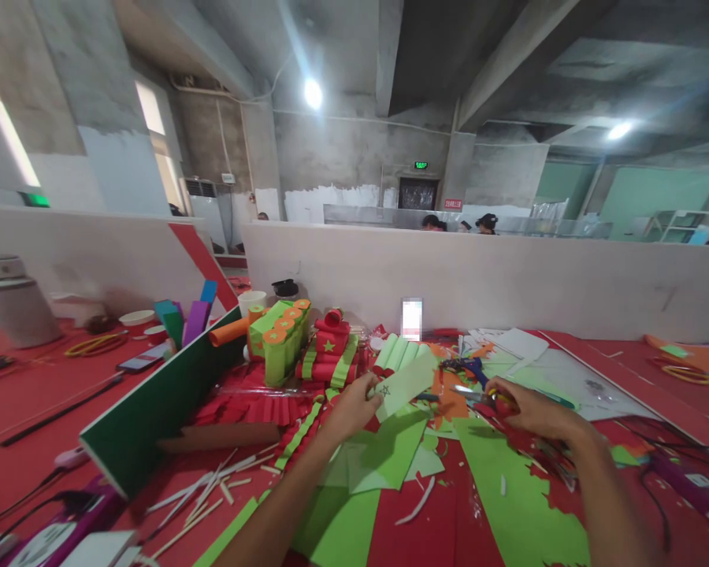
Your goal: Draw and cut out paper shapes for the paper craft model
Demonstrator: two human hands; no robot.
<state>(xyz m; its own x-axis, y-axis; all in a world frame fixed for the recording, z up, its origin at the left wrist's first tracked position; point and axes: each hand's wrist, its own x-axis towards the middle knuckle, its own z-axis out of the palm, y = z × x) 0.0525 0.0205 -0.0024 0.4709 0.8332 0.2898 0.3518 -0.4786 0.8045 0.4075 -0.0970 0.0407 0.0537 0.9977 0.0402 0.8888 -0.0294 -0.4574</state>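
Note:
Between the fingers of my left hand (358, 405) is a pale green paper strip (410, 384) with a star outline drawn near its held end. My right hand (525, 405) is closed around the handles of a pair of scissors (471, 394), whose blades point left toward the strip without touching it. Below both hands lie sheets of bright green paper (511, 488) with cut edges. Beyond my left hand stand a red and green paper model (329, 346) bearing a star and a green and orange paper model (280, 335).
A dark green board (154, 402) stands on edge at the left. White sticks (213, 492) lie in front of it. A lit phone (412, 319) leans at the back, near pale green paper rolls (399, 354). A white partition (478, 276) closes off the far side.

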